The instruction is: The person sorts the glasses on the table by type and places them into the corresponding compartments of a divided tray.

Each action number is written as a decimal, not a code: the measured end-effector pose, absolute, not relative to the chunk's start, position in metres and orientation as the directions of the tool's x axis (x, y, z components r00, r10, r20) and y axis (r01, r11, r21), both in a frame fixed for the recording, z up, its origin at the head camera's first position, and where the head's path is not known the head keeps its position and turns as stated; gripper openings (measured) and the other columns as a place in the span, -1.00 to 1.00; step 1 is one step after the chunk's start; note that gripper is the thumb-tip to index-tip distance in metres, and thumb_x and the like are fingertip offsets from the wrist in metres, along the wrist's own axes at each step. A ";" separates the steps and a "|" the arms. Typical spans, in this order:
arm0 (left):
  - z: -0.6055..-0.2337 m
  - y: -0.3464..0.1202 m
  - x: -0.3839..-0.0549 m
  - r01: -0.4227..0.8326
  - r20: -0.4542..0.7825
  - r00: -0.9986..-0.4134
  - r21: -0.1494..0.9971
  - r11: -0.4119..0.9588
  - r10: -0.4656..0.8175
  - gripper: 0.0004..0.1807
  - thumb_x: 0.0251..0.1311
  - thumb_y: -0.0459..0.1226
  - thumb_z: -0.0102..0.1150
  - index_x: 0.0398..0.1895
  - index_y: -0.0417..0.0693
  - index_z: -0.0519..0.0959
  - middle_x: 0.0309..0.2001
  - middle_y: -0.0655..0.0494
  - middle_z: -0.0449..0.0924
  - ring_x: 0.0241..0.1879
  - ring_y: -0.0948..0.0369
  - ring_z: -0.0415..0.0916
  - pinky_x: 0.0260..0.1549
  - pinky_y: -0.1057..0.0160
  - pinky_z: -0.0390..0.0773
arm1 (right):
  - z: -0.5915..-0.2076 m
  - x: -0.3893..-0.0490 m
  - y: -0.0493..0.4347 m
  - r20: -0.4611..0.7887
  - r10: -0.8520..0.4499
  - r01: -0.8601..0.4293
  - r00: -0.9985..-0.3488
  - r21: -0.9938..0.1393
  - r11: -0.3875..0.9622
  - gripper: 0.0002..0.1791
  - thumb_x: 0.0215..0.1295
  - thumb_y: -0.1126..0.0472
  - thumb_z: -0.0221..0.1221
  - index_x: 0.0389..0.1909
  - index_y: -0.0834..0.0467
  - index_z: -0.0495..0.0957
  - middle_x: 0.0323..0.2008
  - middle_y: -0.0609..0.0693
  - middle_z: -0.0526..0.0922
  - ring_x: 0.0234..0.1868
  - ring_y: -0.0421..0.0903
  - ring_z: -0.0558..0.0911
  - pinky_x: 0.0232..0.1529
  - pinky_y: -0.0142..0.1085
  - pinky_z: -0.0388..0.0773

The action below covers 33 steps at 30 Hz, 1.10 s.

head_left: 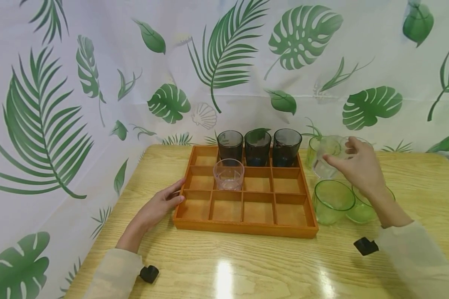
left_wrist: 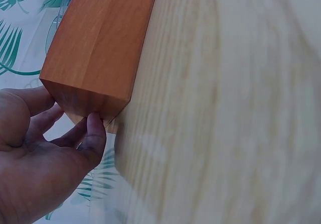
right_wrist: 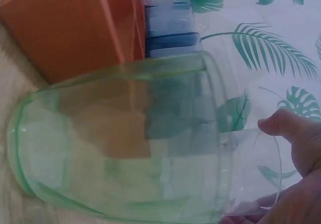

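Observation:
At the left end of the divided wooden tray, my left hand grips the side wall, thumb at the rim and fingers against the outside. My right hand holds a clear glass behind the green glasses, to the right of the tray. Its thumb lies at the rim of that clear glass in the right wrist view. Three dark glasses stand in the tray's back row. One clear, faintly pink glass sits in the middle row.
A green glass stands close to the tray's right side. Another green glass is partly hidden by my right forearm, and a yellow-green one stands farther back. A leaf-printed cloth hangs behind the table.

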<state>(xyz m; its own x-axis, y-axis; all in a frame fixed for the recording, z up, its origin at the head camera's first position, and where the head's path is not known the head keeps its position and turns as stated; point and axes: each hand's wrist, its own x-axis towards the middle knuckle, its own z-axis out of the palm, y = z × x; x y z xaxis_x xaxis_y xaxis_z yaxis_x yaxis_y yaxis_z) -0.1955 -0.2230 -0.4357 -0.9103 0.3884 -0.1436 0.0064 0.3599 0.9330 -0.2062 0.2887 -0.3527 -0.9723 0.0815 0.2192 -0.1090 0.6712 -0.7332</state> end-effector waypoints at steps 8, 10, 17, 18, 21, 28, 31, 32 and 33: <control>-0.436 -0.222 -0.196 0.012 -0.137 -0.913 0.933 0.361 0.384 -0.30 0.61 -0.24 -0.01 0.69 0.04 0.01 0.64 -0.13 -0.06 0.57 -0.14 0.03 0.48 -0.12 0.10 | -0.340 -0.201 0.292 0.229 0.103 -0.103 -0.968 -0.738 0.666 0.05 0.39 -0.07 0.30 0.57 0.48 -0.01 0.32 0.55 0.31 0.27 0.53 0.38 0.19 0.39 0.39; -0.436 -0.222 -0.195 0.012 -0.137 -0.913 0.932 0.361 0.383 -0.30 0.61 -0.24 -0.01 0.69 0.03 0.00 0.64 -0.12 -0.06 0.57 -0.13 0.01 0.48 -0.12 0.10 | -0.340 -0.201 0.292 0.227 0.102 -0.101 -0.969 -0.733 0.673 0.04 0.40 -0.07 0.29 0.56 0.48 0.00 0.33 0.54 0.31 0.27 0.52 0.38 0.19 0.38 0.40; -0.435 -0.221 -0.196 0.007 -0.139 -0.912 0.935 0.354 0.386 -0.31 0.61 -0.24 -0.02 0.69 0.03 0.00 0.65 -0.10 -0.09 0.60 -0.10 -0.08 0.49 -0.12 0.08 | -0.341 -0.202 0.286 0.225 0.093 -0.105 -0.970 -0.729 0.676 0.04 0.39 -0.08 0.31 0.56 0.48 0.01 0.34 0.50 0.32 0.27 0.47 0.40 0.19 0.32 0.42; -0.435 -0.221 -0.196 0.000 -0.142 -0.912 0.938 0.348 0.384 -0.31 0.61 -0.25 -0.02 0.69 0.03 0.00 0.65 -0.10 -0.09 0.60 -0.10 -0.08 0.49 -0.12 0.08 | -0.341 -0.202 0.285 0.229 0.090 -0.110 -0.969 -0.730 0.675 0.04 0.39 -0.07 0.31 0.56 0.49 0.02 0.33 0.50 0.33 0.26 0.47 0.41 0.19 0.31 0.42; -0.434 -0.220 -0.197 -0.014 -0.149 -0.912 0.943 0.333 0.383 -0.30 0.61 -0.25 -0.02 0.69 0.03 0.00 0.65 -0.14 -0.09 0.59 -0.11 -0.07 0.49 -0.12 0.08 | -0.342 -0.202 0.279 0.243 0.078 -0.128 -0.967 -0.727 0.675 0.03 0.38 -0.04 0.33 0.54 0.50 0.04 0.31 0.51 0.35 0.24 0.46 0.44 0.18 0.29 0.43; -0.433 -0.219 -0.197 -0.037 -0.162 -0.912 0.948 0.317 0.378 -0.30 0.61 -0.26 -0.01 0.69 0.04 0.01 0.65 -0.13 -0.08 0.59 -0.09 -0.07 0.50 -0.10 0.08 | -0.343 -0.204 0.263 0.247 0.054 -0.151 -0.968 -0.737 0.659 0.05 0.34 -0.01 0.38 0.53 0.52 0.05 0.29 0.51 0.35 0.22 0.44 0.43 0.18 0.25 0.45; -0.433 -0.219 -0.196 -0.025 -0.156 -0.913 0.944 0.329 0.378 -0.31 0.61 -0.25 -0.01 0.69 0.04 0.01 0.65 -0.11 -0.08 0.60 -0.09 -0.08 0.50 -0.11 0.08 | -0.344 -0.204 0.255 0.253 0.037 -0.166 -0.967 -0.733 0.660 0.05 0.32 -0.02 0.40 0.53 0.52 0.07 0.28 0.50 0.37 0.20 0.44 0.45 0.16 0.24 0.47; -0.433 -0.220 -0.196 -0.022 -0.154 -0.913 0.943 0.332 0.377 -0.31 0.61 -0.25 -0.01 0.69 0.04 0.01 0.65 -0.10 -0.07 0.60 -0.09 -0.09 0.50 -0.11 0.07 | -0.344 -0.204 0.253 0.255 0.029 -0.173 -0.967 -0.733 0.658 0.05 0.32 -0.02 0.40 0.53 0.52 0.08 0.27 0.50 0.37 0.19 0.43 0.45 0.14 0.23 0.49; -0.433 -0.220 -0.195 -0.020 -0.154 -0.913 0.942 0.334 0.377 -0.31 0.61 -0.25 -0.01 0.69 0.04 0.01 0.65 -0.10 -0.08 0.60 -0.09 -0.09 0.50 -0.11 0.07 | -0.344 -0.204 0.250 0.258 0.018 -0.183 -0.966 -0.734 0.654 0.04 0.31 -0.02 0.41 0.52 0.52 0.09 0.26 0.50 0.38 0.18 0.43 0.46 0.13 0.22 0.50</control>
<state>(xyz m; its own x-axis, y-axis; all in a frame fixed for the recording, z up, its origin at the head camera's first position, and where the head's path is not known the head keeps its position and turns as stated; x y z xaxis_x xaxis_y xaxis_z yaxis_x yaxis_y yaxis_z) -0.1954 -0.2199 -0.4331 -0.9134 0.3770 -0.1535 -0.0205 0.3342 0.9423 -0.2044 0.2498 -0.3436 -0.9661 0.0184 0.2576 -0.1834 0.6536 -0.7343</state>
